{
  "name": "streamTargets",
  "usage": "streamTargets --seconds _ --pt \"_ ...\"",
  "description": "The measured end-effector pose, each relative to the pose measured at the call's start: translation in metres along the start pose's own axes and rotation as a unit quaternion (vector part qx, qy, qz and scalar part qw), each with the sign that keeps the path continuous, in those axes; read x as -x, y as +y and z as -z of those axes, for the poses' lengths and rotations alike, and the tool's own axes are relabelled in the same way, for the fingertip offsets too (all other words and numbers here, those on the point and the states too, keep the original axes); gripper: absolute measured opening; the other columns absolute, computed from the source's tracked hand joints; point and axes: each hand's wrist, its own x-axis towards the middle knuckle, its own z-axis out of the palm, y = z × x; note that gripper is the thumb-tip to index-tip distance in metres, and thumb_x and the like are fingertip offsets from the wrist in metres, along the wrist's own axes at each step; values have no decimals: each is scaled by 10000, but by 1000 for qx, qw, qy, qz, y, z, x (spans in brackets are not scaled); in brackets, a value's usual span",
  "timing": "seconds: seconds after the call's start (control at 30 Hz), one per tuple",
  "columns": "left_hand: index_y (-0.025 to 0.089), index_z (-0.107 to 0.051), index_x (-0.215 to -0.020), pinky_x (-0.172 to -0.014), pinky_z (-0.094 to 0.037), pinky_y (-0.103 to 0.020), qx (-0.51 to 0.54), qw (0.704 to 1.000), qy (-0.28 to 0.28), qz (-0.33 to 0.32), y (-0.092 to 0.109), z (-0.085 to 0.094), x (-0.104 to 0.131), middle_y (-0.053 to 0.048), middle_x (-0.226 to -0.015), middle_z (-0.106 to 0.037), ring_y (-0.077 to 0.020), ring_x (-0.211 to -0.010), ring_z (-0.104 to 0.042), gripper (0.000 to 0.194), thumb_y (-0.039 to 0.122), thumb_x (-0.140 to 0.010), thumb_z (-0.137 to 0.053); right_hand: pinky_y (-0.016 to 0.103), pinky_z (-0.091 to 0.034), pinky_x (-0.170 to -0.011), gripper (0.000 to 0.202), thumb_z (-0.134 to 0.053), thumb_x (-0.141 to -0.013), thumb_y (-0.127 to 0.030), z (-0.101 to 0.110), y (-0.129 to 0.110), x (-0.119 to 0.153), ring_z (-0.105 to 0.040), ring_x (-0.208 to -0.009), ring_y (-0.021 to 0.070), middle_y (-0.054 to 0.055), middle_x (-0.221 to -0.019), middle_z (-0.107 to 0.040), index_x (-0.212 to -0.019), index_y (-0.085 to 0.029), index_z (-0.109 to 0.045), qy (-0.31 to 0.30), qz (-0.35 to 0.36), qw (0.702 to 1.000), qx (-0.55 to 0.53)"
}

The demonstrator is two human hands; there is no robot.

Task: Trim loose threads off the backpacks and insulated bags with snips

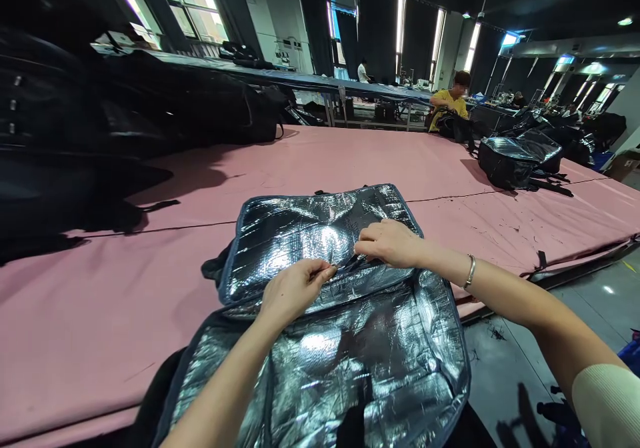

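Observation:
An open black bag with a shiny silver foil lining lies at the near edge of the pink table, its foil-lined flap folded back onto the tabletop. Over the lower part of that flap is my left hand, thumb and forefinger pinched together on something too small to make out. Just to its right and slightly farther away, my right hand has its fingers closed at the flap's surface; what they grip is hidden. A narrow gap separates the two hands, with a dark crease in the foil between them.
Black bags are heaped on the left of the pink table. More foil-lined bags lie at the right. A person in yellow handles a black bag at the far edge. Loose threads dot the cloth.

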Motion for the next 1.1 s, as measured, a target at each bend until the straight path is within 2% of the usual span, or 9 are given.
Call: streamTargets --seconds 0.17,0.5,0.7,0.9,1.1 --pt "244 -624 -782 -598 -342 -264 0 1000 3 -6 0 0 1 -19 -840 -671 -215 -788 -589 359 477 -828 -355 306 -212 -597 273 -322 -967 -83 7 -15 9 -414 -725 148 26 -841 -572 -905 -199 -560 53 30 996 71" --pt "255 -615 -785 -596 -344 -268 6 1000 8 -1 -1 -2 1 -9 -876 -678 -217 -802 -594 364 504 -821 -353 300 -186 -570 280 -293 -960 -63 4 -25 18 -388 -676 138 21 -775 -535 -860 -180 -527 98 13 989 109" --pt "255 -623 -779 -603 -355 -273 15 1000 11 1 -2 -3 2 -7 -866 -682 -219 -798 -598 372 515 -812 -358 301 -205 -576 207 -364 -956 -93 11 -22 16 -401 -702 143 28 -814 -543 -878 -183 -533 30 -4 997 73" --pt "254 -633 -794 -616 -369 -267 30 999 18 -9 -3 -3 3 -2 -911 -689 -213 -828 -605 348 487 -814 -375 290 -251 -590 71 -570 -879 -175 14 1 5 -468 -748 153 33 -868 -583 -950 -184 -577 -47 -13 999 -13" --pt "258 -647 -796 -616 -376 -264 28 999 22 -23 -6 -5 3 -2 -912 -689 -207 -810 -604 352 492 -810 -384 255 -358 -669 143 -619 -866 -253 -3 12 -3 -536 -849 156 32 -928 -604 -987 -183 -591 -43 -16 986 -158"
